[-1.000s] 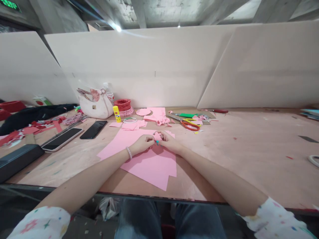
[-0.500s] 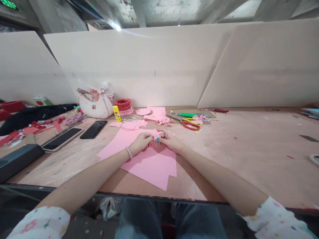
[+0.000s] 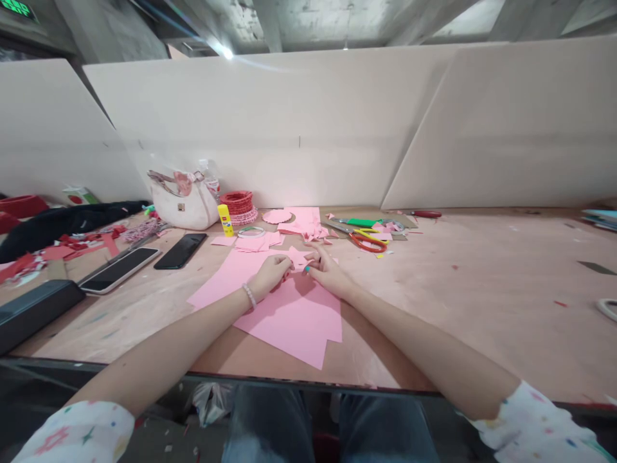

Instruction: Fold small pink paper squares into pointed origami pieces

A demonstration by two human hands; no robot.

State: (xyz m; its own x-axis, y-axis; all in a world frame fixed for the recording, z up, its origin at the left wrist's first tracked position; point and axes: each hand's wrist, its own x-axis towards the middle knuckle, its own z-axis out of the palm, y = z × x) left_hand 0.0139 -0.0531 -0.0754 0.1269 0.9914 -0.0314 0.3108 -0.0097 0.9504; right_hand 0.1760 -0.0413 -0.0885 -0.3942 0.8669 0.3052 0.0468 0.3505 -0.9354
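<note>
My left hand (image 3: 273,274), with a beaded bracelet at the wrist, is closed in a pinch on the left side of a small pink paper piece (image 3: 299,258). My right hand (image 3: 328,271) is just right of that piece, its index finger stretched out and its thumb apart from it. Whether a right fingertip still touches the paper is hard to make out. Beneath both hands lie large pink paper sheets (image 3: 299,328), overlapping on the table. Behind them is a stack of small cut pink papers (image 3: 253,243).
Orange-handled scissors (image 3: 369,243) and a green-handled tool (image 3: 361,223) lie at the back. A yellow glue stick (image 3: 225,220), red cord roll (image 3: 238,203) and white handbag (image 3: 183,204) stand behind left. Two phones (image 3: 181,251) lie left. White panels (image 3: 270,135) border the table's back.
The fingers of my right hand have spread, and its index finger has straightened away from the small paper piece. More of that piece shows. My left hand has barely moved.
</note>
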